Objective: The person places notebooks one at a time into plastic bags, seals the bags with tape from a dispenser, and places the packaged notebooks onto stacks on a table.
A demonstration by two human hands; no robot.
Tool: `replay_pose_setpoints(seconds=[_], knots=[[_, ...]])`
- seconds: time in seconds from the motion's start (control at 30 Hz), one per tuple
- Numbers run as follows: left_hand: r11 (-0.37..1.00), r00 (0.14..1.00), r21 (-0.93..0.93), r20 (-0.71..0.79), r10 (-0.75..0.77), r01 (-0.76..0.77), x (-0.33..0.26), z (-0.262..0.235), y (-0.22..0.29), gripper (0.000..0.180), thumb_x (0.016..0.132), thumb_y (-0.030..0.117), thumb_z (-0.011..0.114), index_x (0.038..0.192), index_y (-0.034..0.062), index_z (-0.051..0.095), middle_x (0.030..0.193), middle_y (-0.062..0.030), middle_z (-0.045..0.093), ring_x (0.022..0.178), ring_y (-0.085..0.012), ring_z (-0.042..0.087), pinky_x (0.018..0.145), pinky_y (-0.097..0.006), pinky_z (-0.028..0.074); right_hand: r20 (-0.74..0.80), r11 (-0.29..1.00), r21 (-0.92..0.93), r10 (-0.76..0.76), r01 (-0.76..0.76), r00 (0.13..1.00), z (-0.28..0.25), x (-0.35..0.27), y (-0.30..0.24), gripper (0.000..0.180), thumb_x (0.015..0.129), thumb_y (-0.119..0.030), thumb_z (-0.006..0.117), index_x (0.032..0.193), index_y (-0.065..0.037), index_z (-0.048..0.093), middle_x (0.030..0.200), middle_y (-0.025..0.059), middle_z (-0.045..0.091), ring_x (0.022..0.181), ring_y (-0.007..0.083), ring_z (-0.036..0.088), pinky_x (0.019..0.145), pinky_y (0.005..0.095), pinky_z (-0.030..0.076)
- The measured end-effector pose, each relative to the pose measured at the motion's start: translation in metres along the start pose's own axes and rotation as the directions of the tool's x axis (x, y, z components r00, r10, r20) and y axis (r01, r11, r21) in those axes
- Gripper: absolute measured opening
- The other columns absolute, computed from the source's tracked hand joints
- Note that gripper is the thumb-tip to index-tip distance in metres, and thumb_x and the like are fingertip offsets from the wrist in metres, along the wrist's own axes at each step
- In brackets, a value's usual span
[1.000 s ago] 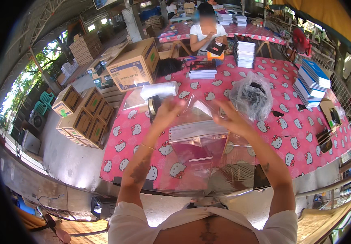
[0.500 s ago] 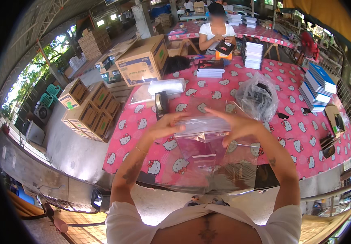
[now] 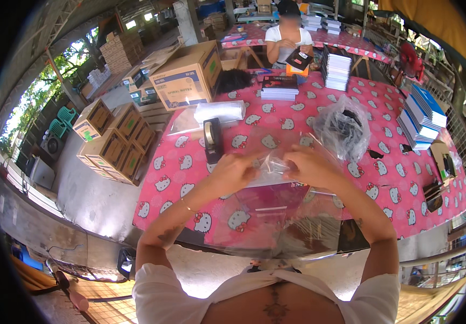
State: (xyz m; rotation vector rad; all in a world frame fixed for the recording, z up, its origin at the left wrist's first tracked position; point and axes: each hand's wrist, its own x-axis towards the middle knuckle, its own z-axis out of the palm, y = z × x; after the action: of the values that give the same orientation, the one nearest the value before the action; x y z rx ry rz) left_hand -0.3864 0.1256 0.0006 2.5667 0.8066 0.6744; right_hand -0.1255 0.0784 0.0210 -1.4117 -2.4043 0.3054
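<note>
In front of me a purple notebook or pad (image 3: 276, 198) lies in a clear plastic bag (image 3: 272, 164), whose far end is bunched up. My left hand (image 3: 235, 174) pinches the crumpled plastic from the left with curled fingers. From the right, my right hand (image 3: 313, 168) grips the same gathered film, its fingertips bent inward. More clear plastic sheets (image 3: 227, 216) spread beneath, reaching the near table edge. A black tape dispenser (image 3: 212, 141) stands just beyond my left hand. Past my right hand sits a clear bag (image 3: 343, 129) with dark contents.
The table has a pink patterned cover (image 3: 162, 183). A pack of plastic film (image 3: 219, 111) and a large carton (image 3: 187, 81) are at the far left. Book stacks (image 3: 280, 89) stand beyond, and blue-covered books (image 3: 422, 119) at right. Across the table, a person (image 3: 288, 40) handles a dark item.
Both hands have come closer together, and their spread fingers have closed on the film. The plastic at the notebook's far end has gone from flat to bunched.
</note>
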Motion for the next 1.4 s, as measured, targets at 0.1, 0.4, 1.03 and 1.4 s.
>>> replay_pose_setpoints(seconds=[0.1,0.4,1.03,1.4], knots=[[0.928,0.988,0.37,-0.12,0.099,-0.048,0.018,-0.001,-0.009,0.064,0.079,0.026,0.081,0.131,0.0025,0.054,0.087,-0.0114,0.064,0.075,-0.0253,0.062,0.064,-0.035,0.05,-0.036,0.994,0.102,0.029,-0.025,0.999,0.006,0.022,0.033,0.047,0.077,-0.021,0.08,0.119,-0.007,0.062,0.1,0.0096,0.069,0.095,0.0273,0.066,0.085,0.0375,0.049],[0.517,0.903,-0.788,0.109,-0.415,0.333,0.037,0.039,-0.111,0.065,0.085,0.041,0.077,0.131,0.0019,0.053,0.098,-0.0101,0.067,0.084,-0.0161,0.065,0.065,-0.027,0.05,0.234,0.533,0.788,0.206,-0.309,0.95,0.03,0.01,0.08,0.048,0.086,-0.027,0.077,0.126,-0.005,0.06,0.102,0.0052,0.069,0.097,0.0126,0.062,0.08,0.0283,0.047],[0.34,0.487,0.348,-0.616,-0.619,0.873,-0.077,0.065,-0.278,0.009,0.084,0.013,0.064,0.084,0.0052,0.068,0.071,-0.0109,0.068,0.061,-0.0301,0.067,0.053,-0.044,0.052,0.274,0.623,0.659,0.322,-0.421,0.906,0.019,0.026,0.039,0.048,0.088,-0.032,0.075,0.13,-0.012,0.061,0.111,0.0074,0.07,0.1,0.0125,0.064,0.081,0.0285,0.05],[0.966,0.697,0.057,0.703,0.139,-0.25,0.171,-0.018,-0.044,0.022,0.079,0.025,0.074,0.084,0.0039,0.073,0.07,-0.0074,0.067,0.07,-0.0212,0.065,0.063,-0.035,0.048,0.155,0.544,0.789,0.276,-0.287,0.949,0.046,0.017,0.078,0.048,0.09,-0.027,0.073,0.132,-0.009,0.058,0.106,0.0082,0.069,0.098,0.0137,0.063,0.084,0.0292,0.049]])
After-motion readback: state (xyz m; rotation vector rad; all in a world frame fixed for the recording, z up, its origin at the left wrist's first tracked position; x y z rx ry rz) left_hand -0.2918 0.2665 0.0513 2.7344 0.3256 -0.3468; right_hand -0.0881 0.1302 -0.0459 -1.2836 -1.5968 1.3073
